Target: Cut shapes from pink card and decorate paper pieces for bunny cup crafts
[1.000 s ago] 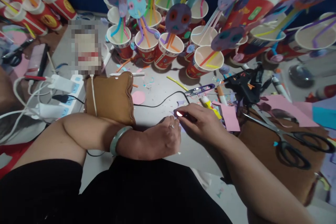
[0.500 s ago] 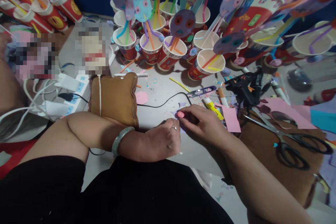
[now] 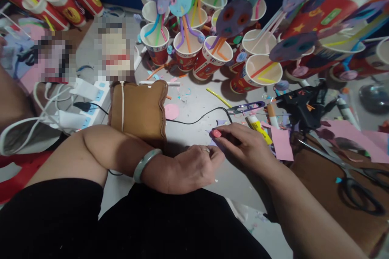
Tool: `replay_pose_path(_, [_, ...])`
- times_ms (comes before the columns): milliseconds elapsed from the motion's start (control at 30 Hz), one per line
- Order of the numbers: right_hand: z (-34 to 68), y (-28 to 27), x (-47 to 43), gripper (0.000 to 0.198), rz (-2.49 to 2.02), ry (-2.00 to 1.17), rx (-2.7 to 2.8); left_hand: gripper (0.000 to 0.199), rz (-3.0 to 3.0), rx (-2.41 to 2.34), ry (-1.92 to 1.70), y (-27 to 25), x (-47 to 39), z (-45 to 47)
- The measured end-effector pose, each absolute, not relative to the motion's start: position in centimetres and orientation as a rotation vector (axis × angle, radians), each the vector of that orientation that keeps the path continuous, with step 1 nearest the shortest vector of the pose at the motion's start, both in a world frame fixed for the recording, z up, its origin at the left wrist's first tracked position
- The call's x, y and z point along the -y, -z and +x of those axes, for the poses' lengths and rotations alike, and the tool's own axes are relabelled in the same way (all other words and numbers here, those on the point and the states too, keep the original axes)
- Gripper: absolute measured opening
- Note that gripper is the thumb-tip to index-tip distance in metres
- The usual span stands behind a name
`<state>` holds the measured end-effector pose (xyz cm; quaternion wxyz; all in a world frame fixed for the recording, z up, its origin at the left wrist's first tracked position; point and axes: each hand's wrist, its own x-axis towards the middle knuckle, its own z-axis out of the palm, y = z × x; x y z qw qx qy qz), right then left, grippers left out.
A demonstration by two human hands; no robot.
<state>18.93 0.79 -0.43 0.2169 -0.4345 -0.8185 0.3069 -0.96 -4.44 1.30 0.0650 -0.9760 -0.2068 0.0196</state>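
Note:
My right hand (image 3: 247, 143) pinches a small pink round piece (image 3: 216, 133) between thumb and fingertips, low over the table. Close beside it, my left hand (image 3: 197, 168) has its fingers curled together near my right thumb. Whatever the left fingers may hold is hidden behind the hand. A scrap of purple paper (image 3: 213, 141) shows just under the pink piece. Left of both hands lies a flat pink paper disc (image 3: 172, 111). To the right of my right hand are a yellow glue stick (image 3: 258, 128) and a pink paper rectangle (image 3: 282, 144).
Paper cups (image 3: 212, 58) holding straw-and-paper figures crowd the back. Purple-handled snips (image 3: 247, 107), a black glue gun (image 3: 302, 103) and large scissors (image 3: 349, 178) lie to the right. At left are a brown cushion (image 3: 141, 111) and a power strip (image 3: 101, 97) with cables. Another person's arm (image 3: 13, 85) shows far left.
The view has shifted, so the table things appear farther right. My left fingertips have moved a little toward me and rightward, under my right thumb. The right hand still pinches the pink piece.

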Motion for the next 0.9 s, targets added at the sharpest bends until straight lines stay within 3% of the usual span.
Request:
replay_pose_path(400, [19.2, 0.9, -1.0, 0.017, -1.096, -0.726, 2.336, 0.039, -2.955, 0.835, -0.249, -3.5, 4.3, -0.8])
replay_pose_path(733, [19.9, -0.2, -1.1, 0.021, -1.09, -0.854, 2.308, 0.049, -2.988, 0.779, -0.47, -4.0, 3.9, -0.6])
replay_pose_path(900, [22.3, -2.4, -1.3, 0.01, -1.384, -0.469, 2.028, 0.053, -2.949, 0.698, -0.47, -4.5, 3.8, -0.7])
